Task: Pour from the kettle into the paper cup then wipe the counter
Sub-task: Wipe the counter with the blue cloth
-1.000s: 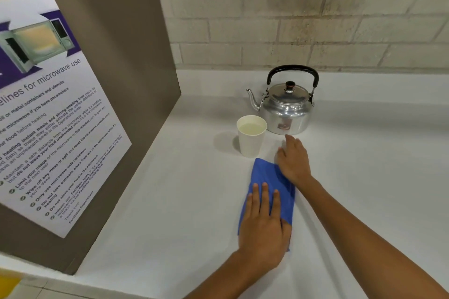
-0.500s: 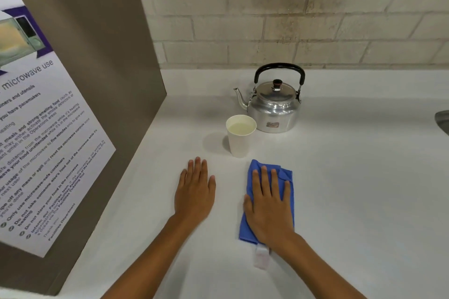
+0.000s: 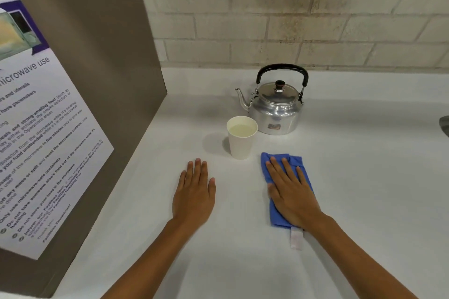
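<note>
A single wide view is taken from head height, faced forward and down over the worktop point(image 3: 340, 177). The brick wall point(image 3: 291, 19) is framed along the top, a brown panel point(image 3: 97, 56) at left; forearms enter from the bottom.

On the white counter point(image 3: 352, 177), a shiny metal kettle with a black handle point(image 3: 277, 110) stands near the back edge, a white paper cup point(image 3: 241, 138) of pale liquid just beside it. The right hand point(image 3: 291, 194) lies flat on a folded blue cloth point(image 3: 295, 165), whose pale tag point(image 3: 296, 239), possibly a label, shows. The left hand point(image 3: 194, 196) rests flat on the bare counter.
</note>
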The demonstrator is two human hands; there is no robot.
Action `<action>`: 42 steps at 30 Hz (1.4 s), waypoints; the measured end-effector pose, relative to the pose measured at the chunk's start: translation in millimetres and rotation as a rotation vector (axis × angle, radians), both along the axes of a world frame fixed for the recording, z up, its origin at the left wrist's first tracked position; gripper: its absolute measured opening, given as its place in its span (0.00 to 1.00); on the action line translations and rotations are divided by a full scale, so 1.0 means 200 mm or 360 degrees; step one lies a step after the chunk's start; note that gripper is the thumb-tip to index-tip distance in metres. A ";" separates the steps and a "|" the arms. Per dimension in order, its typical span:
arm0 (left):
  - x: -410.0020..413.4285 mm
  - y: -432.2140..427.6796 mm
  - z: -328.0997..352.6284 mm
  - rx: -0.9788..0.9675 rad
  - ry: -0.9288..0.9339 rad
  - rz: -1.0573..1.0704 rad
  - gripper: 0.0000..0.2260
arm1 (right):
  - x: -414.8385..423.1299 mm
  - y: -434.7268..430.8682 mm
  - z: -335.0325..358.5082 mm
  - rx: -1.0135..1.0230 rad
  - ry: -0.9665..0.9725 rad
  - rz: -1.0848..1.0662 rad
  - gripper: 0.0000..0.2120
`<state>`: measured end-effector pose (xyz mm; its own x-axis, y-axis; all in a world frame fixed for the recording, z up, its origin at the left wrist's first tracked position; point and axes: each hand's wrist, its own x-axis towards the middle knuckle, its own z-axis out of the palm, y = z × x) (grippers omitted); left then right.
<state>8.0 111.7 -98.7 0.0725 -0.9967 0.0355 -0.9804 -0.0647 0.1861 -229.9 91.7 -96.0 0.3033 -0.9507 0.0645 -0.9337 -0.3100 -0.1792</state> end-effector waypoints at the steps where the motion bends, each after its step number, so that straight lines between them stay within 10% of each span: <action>1: 0.00 0.00 0.00 -0.0003 -0.0003 0.0006 0.24 | -0.03 -0.05 0.01 0.0007 0.0023 -0.0064 0.26; 18: -0.01 0.01 0.01 0.0006 -0.0001 -0.0007 0.24 | -0.02 -0.31 0.09 0.0180 0.0055 -0.0231 0.26; 24: 0.01 0.00 -0.01 -0.0042 0.0000 -0.0014 0.24 | -0.02 0.00 0.00 0.0051 -0.0089 0.0190 0.27; 32: 0.00 0.00 0.00 -0.0019 0.0013 -0.0003 0.24 | -0.26 -0.27 0.08 0.0178 0.0049 -0.0456 0.26; 42: 0.01 -0.01 -0.01 -0.0009 -0.0003 0.0015 0.25 | 0.18 0.39 0.09 -0.0063 0.0142 0.0085 0.27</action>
<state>9.2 109.0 -101.7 0.0817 -0.9958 0.0412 -0.9801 -0.0728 0.1844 -193.1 170.5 -77.0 0.3595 -0.9304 0.0719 -0.9274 -0.3648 -0.0827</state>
